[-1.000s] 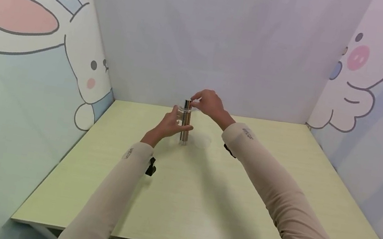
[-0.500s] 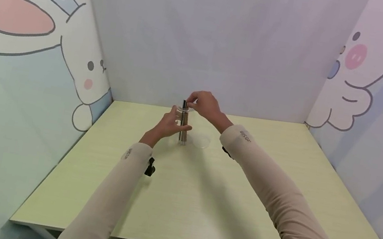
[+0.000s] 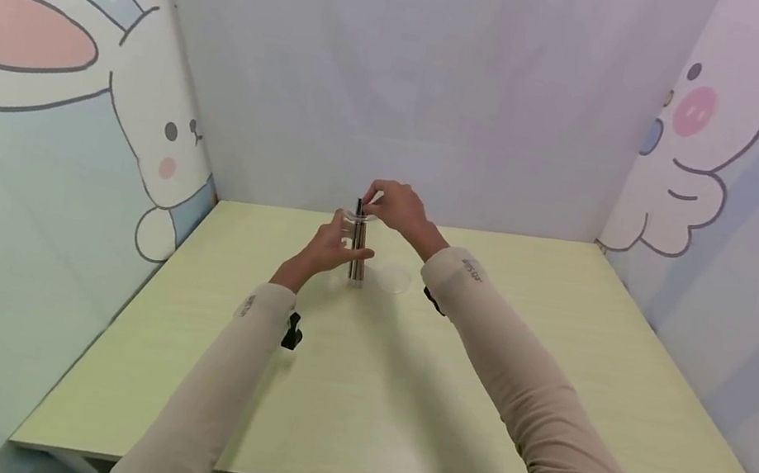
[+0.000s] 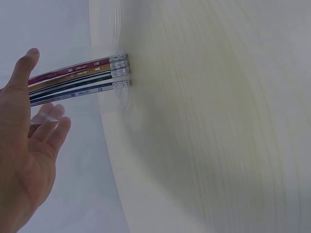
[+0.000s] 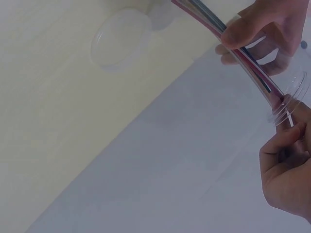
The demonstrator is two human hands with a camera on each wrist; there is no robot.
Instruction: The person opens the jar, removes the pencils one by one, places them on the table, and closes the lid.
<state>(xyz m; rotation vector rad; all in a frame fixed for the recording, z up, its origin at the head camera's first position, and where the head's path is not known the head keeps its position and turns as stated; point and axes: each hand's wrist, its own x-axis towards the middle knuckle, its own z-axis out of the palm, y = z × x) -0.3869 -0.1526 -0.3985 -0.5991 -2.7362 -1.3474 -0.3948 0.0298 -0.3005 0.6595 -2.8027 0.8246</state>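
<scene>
Several pencils (image 4: 77, 77) stand in a clear plastic jar (image 5: 286, 111), eraser ends down on the table. Red, orange, green and dark blue barrels show in the left wrist view. My left hand (image 3: 327, 246) holds the jar from the left side, thumb across the front and fingers behind. At the jar's open mouth my right hand (image 3: 397, 206) pinches the upper end of the pencils between thumb and fingers. In the right wrist view the right hand (image 5: 286, 179) partly hides those upper ends, so how many it pinches is unclear.
A clear round lid (image 3: 391, 278) lies on the pale wooden table (image 3: 349, 416), just right of the jar. A grey back wall (image 3: 433, 95) rises behind the table's far edge. Side panels with cartoon rabbits flank the table.
My right hand has moved slightly left over the jar's mouth. The pencils have drawn closer together at the top. My left hand keeps its hold on the jar. The head view has shifted slightly.
</scene>
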